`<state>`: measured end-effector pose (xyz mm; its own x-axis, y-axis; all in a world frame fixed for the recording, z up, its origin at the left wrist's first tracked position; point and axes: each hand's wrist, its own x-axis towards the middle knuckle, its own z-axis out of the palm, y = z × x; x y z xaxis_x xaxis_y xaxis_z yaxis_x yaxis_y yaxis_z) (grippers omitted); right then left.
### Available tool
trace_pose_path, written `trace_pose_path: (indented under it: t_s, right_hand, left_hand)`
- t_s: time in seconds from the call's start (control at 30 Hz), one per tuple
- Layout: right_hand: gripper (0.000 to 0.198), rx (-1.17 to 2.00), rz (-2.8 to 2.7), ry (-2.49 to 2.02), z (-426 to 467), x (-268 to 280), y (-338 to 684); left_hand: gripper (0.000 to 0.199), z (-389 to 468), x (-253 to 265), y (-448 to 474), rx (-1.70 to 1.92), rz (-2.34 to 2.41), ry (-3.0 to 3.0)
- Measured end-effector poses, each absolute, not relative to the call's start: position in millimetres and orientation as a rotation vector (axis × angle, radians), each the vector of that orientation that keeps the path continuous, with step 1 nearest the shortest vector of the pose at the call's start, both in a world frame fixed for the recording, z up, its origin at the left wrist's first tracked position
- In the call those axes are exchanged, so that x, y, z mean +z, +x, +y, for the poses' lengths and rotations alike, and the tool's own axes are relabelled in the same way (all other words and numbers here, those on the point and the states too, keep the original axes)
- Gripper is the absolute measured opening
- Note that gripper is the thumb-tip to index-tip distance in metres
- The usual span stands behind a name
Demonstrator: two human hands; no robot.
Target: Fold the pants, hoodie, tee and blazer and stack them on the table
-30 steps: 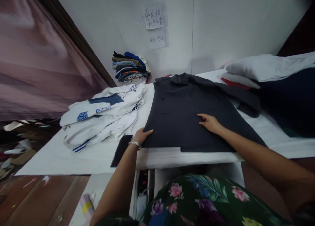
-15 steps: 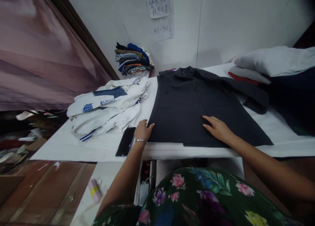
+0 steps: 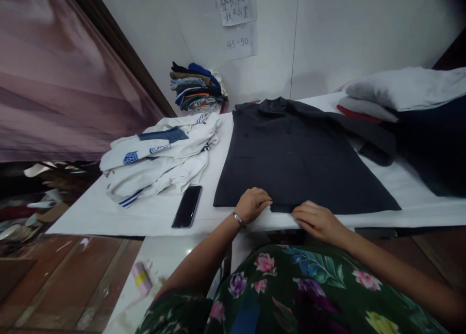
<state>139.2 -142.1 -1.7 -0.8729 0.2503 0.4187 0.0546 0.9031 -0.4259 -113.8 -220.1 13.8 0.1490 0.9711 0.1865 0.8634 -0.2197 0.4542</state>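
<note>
In come the left hand (image 3: 253, 205) and right hand (image 3: 320, 221), both curled, pinching or not I can't tell, now at the dark jacket (image 3: 284, 164)'s hem along the counter (image 3: 153, 217)'s near edge, its front left uncovered.

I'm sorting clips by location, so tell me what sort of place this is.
Probably a clothes workroom: a dark jacket lies spread on a white-covered table, folded clothes are stacked near the wall, and handwritten papers hang on it.
</note>
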Motion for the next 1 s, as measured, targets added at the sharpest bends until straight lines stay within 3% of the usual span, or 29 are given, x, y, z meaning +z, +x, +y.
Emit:
trace_pose_path:
  t_s: [0.2,0.47,0.73,0.93,1.0]
  right_hand:
    - [0.029,0.179,-2.714,-0.434,-149,0,123]
    - [0.030,-0.063,-2.774,-0.409,-153,1,120]
    - [0.027,-0.023,-2.647,-0.360,-144,4,131]
    - [0.026,0.113,-2.472,-0.436,-140,-2,145]
    - [0.028,0.097,-2.433,-0.497,-136,-3,151]
  left_hand:
    - [0.016,-215,25,-111,0.981,1.859,1.913]
    - [0.015,-217,28,-109,0.994,1.888,1.977]
    - [0.017,-225,20,-112,1.050,1.868,1.982]
    - [0.014,-238,12,-113,0.821,1.848,2.096]
    - [0.022,-241,12,-107,0.754,1.839,2.188]
